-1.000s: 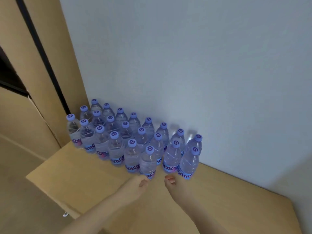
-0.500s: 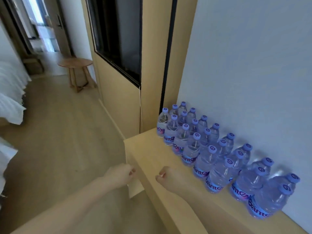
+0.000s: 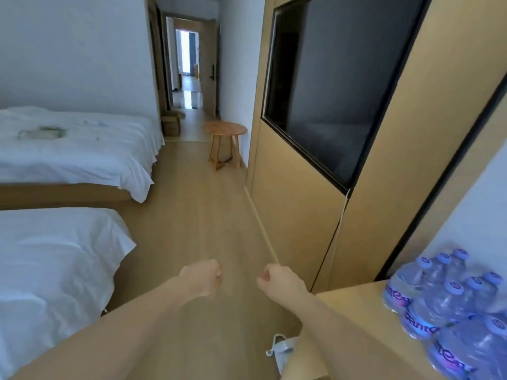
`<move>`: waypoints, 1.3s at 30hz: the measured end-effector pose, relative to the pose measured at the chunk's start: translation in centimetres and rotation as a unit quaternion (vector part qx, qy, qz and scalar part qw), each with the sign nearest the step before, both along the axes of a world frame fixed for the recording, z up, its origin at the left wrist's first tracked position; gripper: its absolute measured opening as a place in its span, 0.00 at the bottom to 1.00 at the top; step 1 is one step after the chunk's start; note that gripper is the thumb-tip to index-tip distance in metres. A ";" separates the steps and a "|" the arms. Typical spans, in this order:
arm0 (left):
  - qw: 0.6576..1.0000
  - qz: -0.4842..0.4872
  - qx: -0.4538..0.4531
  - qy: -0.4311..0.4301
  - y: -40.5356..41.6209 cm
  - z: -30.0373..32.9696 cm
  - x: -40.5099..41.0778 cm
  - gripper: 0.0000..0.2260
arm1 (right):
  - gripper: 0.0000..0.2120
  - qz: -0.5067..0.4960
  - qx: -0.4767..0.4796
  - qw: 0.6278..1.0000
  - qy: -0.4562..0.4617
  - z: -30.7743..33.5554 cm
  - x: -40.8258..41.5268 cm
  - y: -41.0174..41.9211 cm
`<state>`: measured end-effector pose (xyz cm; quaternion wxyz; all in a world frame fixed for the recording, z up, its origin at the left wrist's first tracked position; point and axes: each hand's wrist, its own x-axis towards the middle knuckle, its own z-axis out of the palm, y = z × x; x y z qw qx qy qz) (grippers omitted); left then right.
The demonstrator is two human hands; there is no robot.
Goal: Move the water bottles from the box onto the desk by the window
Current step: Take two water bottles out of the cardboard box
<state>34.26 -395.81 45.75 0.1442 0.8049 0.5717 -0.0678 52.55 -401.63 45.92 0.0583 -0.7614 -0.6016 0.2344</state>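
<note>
The left hand and right hand are curled and empty at lower centre. The water bottles stand on the tabletop at lower right, nearer the right hand; no box is identifiable.

Soft, even daylight fills the room, brightest at the far doorway. The water bottles at the right edge are smeared with blur. Straight lines bow toward the edges.

Clear plastic bottles, matt wood desk
</note>
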 end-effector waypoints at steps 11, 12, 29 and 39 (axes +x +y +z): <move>0.996 0.087 -0.033 0.009 17.7 -2.2 -7.1 0.15 | 0.19 0.084 -0.045 0.995 -0.025 -2.2 -6.8 20.3; 0.995 0.094 -0.034 0.009 19.6 -2.6 -7.2 0.15 | 0.19 0.094 -0.049 0.994 -0.027 -2.5 -7.0 22.5; 0.975 0.216 -0.038 0.026 56.1 -1.6 -9.1 0.15 | 0.21 0.204 -0.050 0.978 -0.016 -1.4 -8.6 63.7; 0.976 0.206 -0.071 0.024 80.0 -5.0 -14.1 0.13 | 0.21 0.211 -0.058 0.975 -0.047 -2.6 -12.0 87.6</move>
